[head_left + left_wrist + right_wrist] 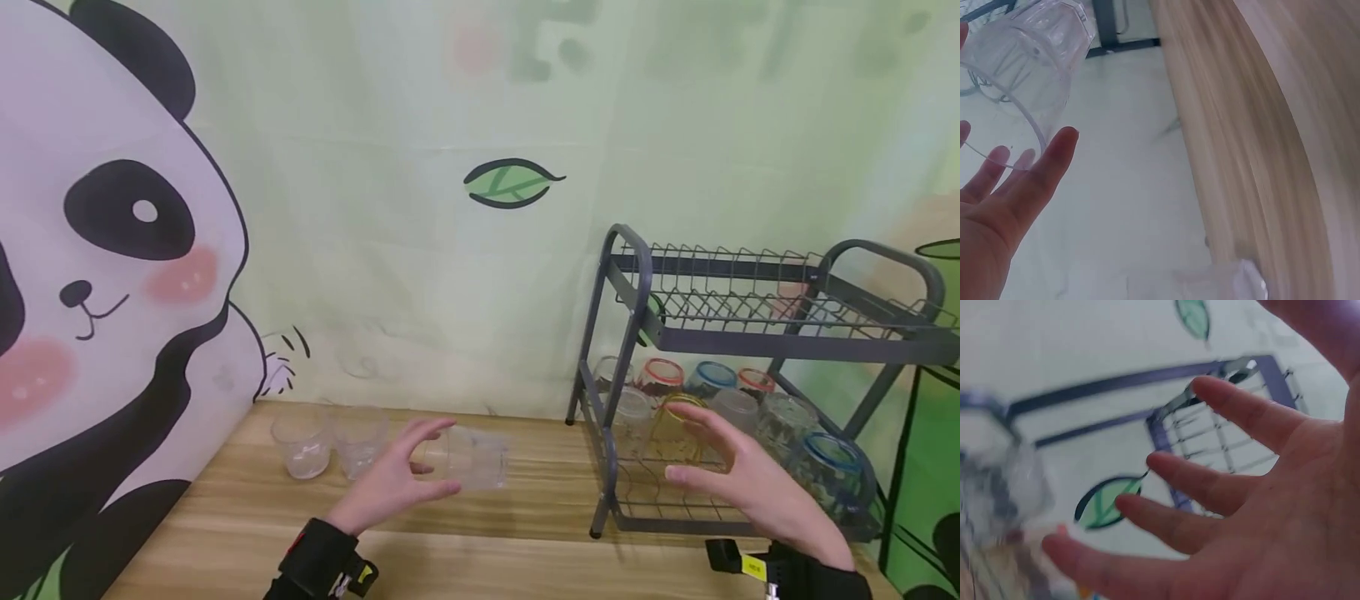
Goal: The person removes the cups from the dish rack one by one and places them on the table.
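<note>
My left hand (397,477) holds a clear drinking glass (478,458) by its rim end, thumb and fingers spread round it. The glass lies sideways in the air above the wooden table, its base pointing right. In the left wrist view the glass's open mouth (1013,112) faces my palm, and the thumb (1047,159) touches near the rim. My right hand (753,479) hovers in front of the rack's lower shelf, fingers apart, holding nothing. In the right wrist view its fingers (1210,487) are spread. Two clear glasses (303,450) stand upright at the table's left.
A dark two-tier dish rack (750,342) stands at the right. Its upper wire tier (720,308) shows no dishes. Several glasses sit upside down on the lower tier, among them a yellow one (671,433) and a blue-rimmed one (828,471). A panda-printed cloth (420,250) hangs behind the table (480,567).
</note>
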A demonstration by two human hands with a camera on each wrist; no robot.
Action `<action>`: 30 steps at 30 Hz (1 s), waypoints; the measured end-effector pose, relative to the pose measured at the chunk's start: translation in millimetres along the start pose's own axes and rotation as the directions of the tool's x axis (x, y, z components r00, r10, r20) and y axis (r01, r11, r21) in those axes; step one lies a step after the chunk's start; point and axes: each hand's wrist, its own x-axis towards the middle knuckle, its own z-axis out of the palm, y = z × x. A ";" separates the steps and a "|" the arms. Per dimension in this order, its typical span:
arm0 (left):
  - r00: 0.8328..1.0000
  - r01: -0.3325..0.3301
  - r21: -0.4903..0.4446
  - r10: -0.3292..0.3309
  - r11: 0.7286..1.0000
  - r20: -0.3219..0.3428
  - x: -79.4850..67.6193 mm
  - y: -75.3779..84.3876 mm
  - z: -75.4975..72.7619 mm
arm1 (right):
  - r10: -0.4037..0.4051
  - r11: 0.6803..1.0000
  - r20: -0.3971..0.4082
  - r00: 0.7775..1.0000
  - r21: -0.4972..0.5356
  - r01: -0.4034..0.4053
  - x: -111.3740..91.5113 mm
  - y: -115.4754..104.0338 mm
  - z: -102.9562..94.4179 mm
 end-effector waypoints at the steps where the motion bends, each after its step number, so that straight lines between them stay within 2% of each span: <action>1: 1.000 -0.001 0.016 0.001 1.000 0.003 -0.3 -1.7 -2.5 | 0.016 1.000 0.004 1.000 -0.017 -0.016 -1.1 4.9 -4.4; 4: 1.000 0.003 0.063 -0.005 0.998 0.026 -0.4 -6.4 -8.5 | 0.086 0.993 0.002 0.996 -0.077 -0.086 -4.1 23.0 -19.8; 8: 0.998 -0.026 0.179 0.016 0.984 0.053 6.7 -11.1 -14.4 | 0.157 0.980 -0.032 0.987 -0.119 -0.159 -11.0 47.6 -47.3; 11: 0.998 -0.044 0.280 0.031 0.959 0.053 15.5 -11.6 -20.3 | 0.169 0.978 -0.071 0.983 -0.112 -0.177 -5.0 101.6 -75.4; 15: 0.998 -0.036 0.358 0.015 0.933 0.063 25.3 -11.3 -28.4 | 0.190 0.961 -0.115 0.975 -0.184 -0.208 17.9 198.5 -116.6; 18: 0.997 -0.029 0.410 -0.005 0.912 0.080 31.0 -11.9 -32.9 | 0.196 0.943 -0.122 0.973 -0.248 -0.221 30.1 234.1 -136.5; 21: 0.994 -0.036 0.461 -0.016 0.887 0.108 37.2 -12.7 -34.4 | 0.199 0.923 -0.128 0.972 -0.310 -0.230 33.6 242.3 -146.1; 25: 0.988 -0.055 0.513 -0.027 0.857 0.151 45.7 -11.8 -34.1 | 0.231 0.895 -0.124 0.965 -0.361 -0.260 34.8 236.4 -149.4; 30: 0.979 -0.029 0.611 -0.099 0.791 0.175 57.7 -13.0 -35.2 | 0.257 0.871 -0.107 0.960 -0.405 -0.278 36.1 228.5 -146.5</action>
